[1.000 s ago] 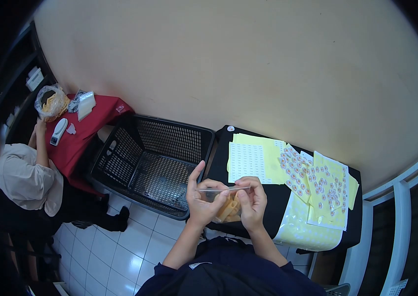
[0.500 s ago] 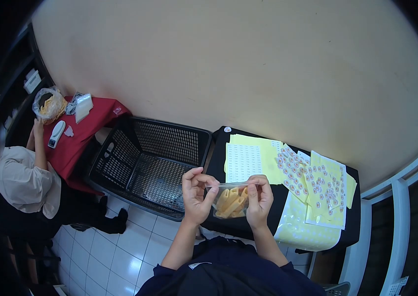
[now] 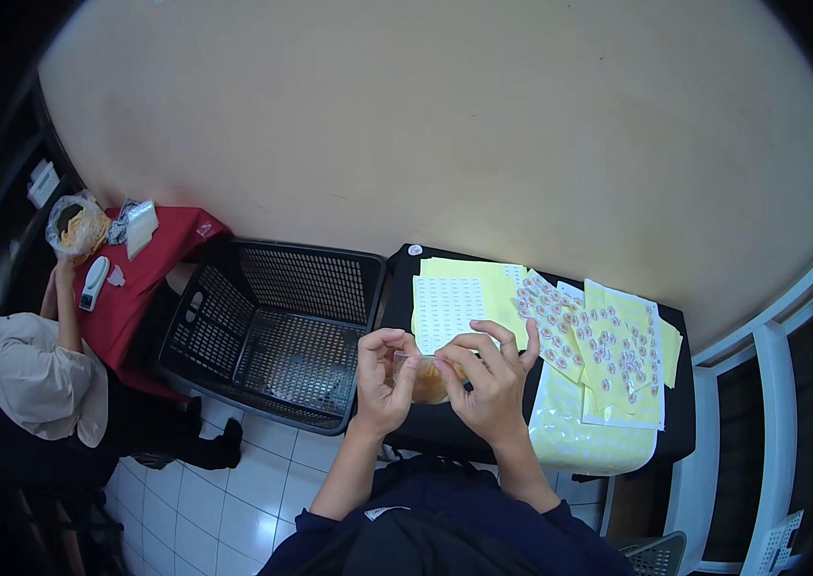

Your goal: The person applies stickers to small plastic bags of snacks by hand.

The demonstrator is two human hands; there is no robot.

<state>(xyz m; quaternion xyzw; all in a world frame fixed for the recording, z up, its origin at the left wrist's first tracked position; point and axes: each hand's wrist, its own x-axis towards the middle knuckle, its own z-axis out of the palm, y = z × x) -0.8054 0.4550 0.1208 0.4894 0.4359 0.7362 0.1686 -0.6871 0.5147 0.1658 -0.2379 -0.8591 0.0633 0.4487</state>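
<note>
Between my two hands is a small clear plastic bag (image 3: 430,382) with yellow-orange tube-shaped snack pieces inside. My left hand (image 3: 384,382) pinches the bag's top edge at its left corner. With thumb and forefinger, my right hand (image 3: 485,382) grips the same edge nearer the middle, its other fingers raised and spread. Much of the bag is hidden behind my fingers. Just beyond my hands, a white sheet of small printed labels (image 3: 449,309) lies on yellow sheets on the black-covered table (image 3: 397,305).
A large black basket (image 3: 296,360) stands left of the table. Yellow sheets with round stickers (image 3: 619,365) lie at right. Further left, a person (image 3: 46,374) reaches towards a bag of snacks (image 3: 84,228) on a red-covered table (image 3: 171,230), beside a white scale (image 3: 94,281).
My right hand has slid leftward along the bag's top edge, closer to my left hand, and its outer fingers have lifted. The whole view has shifted slightly.
</note>
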